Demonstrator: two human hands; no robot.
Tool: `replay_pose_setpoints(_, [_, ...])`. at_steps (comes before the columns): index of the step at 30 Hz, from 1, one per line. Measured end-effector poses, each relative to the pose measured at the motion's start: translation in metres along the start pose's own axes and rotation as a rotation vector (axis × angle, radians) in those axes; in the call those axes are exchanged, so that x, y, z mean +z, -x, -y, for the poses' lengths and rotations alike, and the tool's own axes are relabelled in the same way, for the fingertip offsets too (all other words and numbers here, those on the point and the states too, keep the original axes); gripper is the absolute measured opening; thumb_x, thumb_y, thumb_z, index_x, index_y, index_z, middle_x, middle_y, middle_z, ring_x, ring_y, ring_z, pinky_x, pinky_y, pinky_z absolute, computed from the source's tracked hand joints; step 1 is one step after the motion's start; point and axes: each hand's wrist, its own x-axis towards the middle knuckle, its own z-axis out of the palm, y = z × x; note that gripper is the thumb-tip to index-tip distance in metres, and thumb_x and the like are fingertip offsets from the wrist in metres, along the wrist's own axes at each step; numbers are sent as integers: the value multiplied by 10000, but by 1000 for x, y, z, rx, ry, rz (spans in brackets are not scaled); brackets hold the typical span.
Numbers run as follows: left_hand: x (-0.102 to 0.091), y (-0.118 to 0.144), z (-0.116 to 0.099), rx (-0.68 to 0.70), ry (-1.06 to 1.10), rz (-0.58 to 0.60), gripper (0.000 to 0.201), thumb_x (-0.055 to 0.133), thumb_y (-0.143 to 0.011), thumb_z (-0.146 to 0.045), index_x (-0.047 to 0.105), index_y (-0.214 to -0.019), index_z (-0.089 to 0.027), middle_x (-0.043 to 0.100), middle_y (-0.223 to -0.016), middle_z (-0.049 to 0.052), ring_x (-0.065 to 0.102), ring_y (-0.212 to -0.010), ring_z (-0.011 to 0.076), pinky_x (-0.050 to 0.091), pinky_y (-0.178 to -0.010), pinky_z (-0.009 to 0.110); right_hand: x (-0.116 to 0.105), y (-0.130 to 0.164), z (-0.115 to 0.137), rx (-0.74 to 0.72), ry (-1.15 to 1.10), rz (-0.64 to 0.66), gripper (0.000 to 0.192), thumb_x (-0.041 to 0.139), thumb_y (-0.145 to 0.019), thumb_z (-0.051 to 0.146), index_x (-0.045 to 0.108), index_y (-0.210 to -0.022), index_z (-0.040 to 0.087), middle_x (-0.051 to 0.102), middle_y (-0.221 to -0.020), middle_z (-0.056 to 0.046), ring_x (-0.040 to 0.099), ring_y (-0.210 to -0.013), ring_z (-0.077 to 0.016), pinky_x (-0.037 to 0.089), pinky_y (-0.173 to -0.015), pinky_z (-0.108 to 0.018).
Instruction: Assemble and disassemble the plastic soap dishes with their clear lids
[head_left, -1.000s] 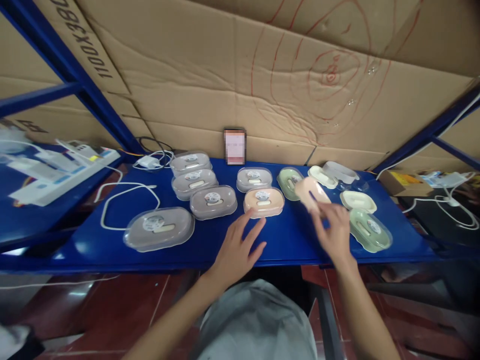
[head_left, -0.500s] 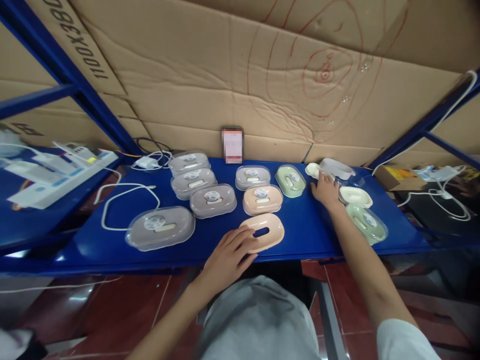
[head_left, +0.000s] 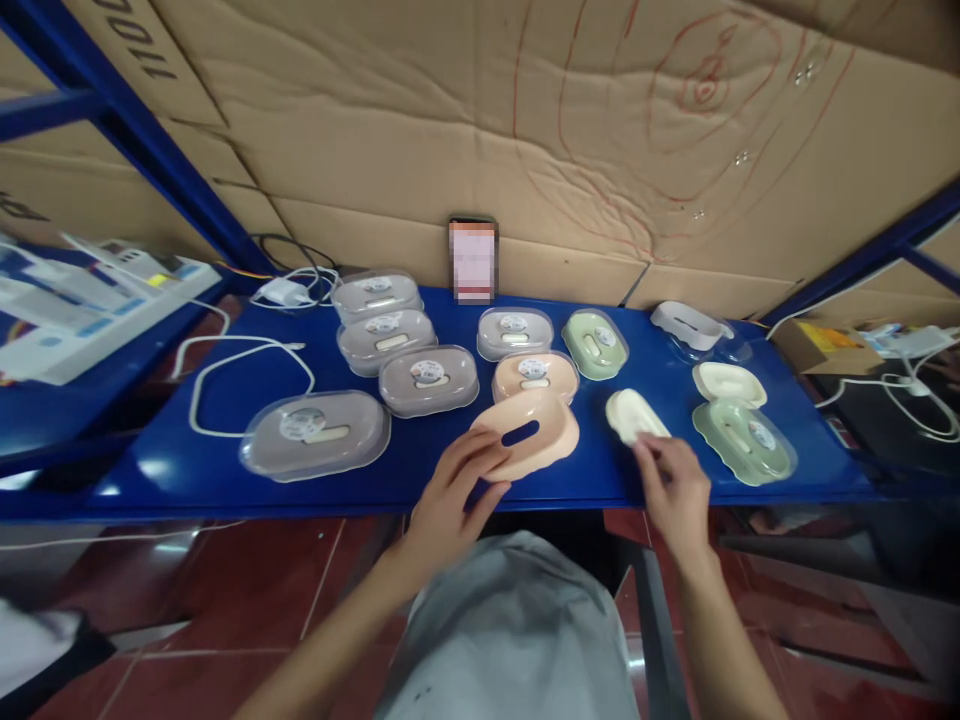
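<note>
My left hand (head_left: 454,490) pinches the left side of a peach oval soap dish (head_left: 556,428) with a long slot in its middle; the dish is tilted near the table's front. My right hand (head_left: 679,495) grips one end of a cream oval piece (head_left: 634,412) between thumb and fingers, to the right of the peach dish. Behind the peach dish sits a lidded peach soap box (head_left: 534,370). Further right lie a cream dish (head_left: 729,384) and a lidded green soap box (head_left: 742,440).
Several lidded grey soap boxes (head_left: 429,382) stand on the left of the blue table (head_left: 570,485). A green one (head_left: 596,345) and a grey dish (head_left: 688,325) are at the back. A phone (head_left: 473,260) leans on the cardboard. A white cable (head_left: 196,400) loops at the left.
My right hand has come back toward me from the far right, bringing the cream piece with it. My left hand has raised and tilted the peach dish. The view has shifted slightly.
</note>
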Motion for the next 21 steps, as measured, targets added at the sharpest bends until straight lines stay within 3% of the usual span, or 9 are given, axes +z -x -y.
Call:
replay_pose_setpoints(3, [0, 0, -1, -1, 3, -18, 372, 617, -1073, -202, 592, -1438, -266, 644, -1423, 120, 598, -1426, 276, 532, -1210, 505, 5, 52, 17, -250, 34, 158, 223, 599, -1076, 394, 777, -1183, 315, 803, -1151, -64, 741, -1090, -299, 503, -1034, -565])
replay_pose_setpoints(6, [1, 2, 0, 46, -11, 4, 360, 613, -1072, -192, 592, -1425, -260, 639, -1423, 121, 579, -1447, 281, 523, -1219, 506, 15, 67, 28, -447, 10, 235, 302, 631, -1061, 275, 724, -1332, 371, 769, -1281, -48, 724, -1197, -291, 459, -1128, -590])
replay_pose_setpoints(11, [4, 2, 0, 116, -100, 80, 334, 616, -1074, -207, 599, -1406, -237, 651, -1423, 128, 552, -1483, 290, 522, -1220, 494, 25, 59, 34, -358, -159, 82, 551, 531, -1085, 273, 472, -1620, 393, 591, -1556, -107, 574, -1459, -324, 526, -1151, -586])
replay_pose_setpoints(14, [7, -1, -1, 173, -156, 141, 320, 616, -1077, -237, 611, -1396, -221, 671, -1411, 130, 578, -1452, 286, 521, -1213, 481, 25, 55, 35, -389, -149, 219, 691, 570, -1079, 393, 300, -1715, 383, 298, -1781, -100, 357, -1626, -365, 458, -1237, -625])
replay_pose_setpoints(16, [10, -3, -2, 199, -198, 173, 326, 636, -1071, -291, 625, -1388, -221, 677, -1418, 134, 604, -1416, 293, 520, -1200, 486, 23, 51, 37, -431, -120, 365, 741, 625, -1059, 439, 291, -1719, 398, 199, -1821, -74, 301, -1652, -362, 440, -1265, -597])
replay_pose_setpoints(21, [16, -3, -8, 223, -323, 214, 346, 643, -1064, -353, 648, -1376, -205, 714, -1379, 143, 658, -1311, 303, 537, -1111, 478, 20, 34, 41, -383, -93, 520, 621, 551, -1105, 396, 356, -1694, 375, 404, -1746, -86, 378, -1624, -305, 439, -1263, -564])
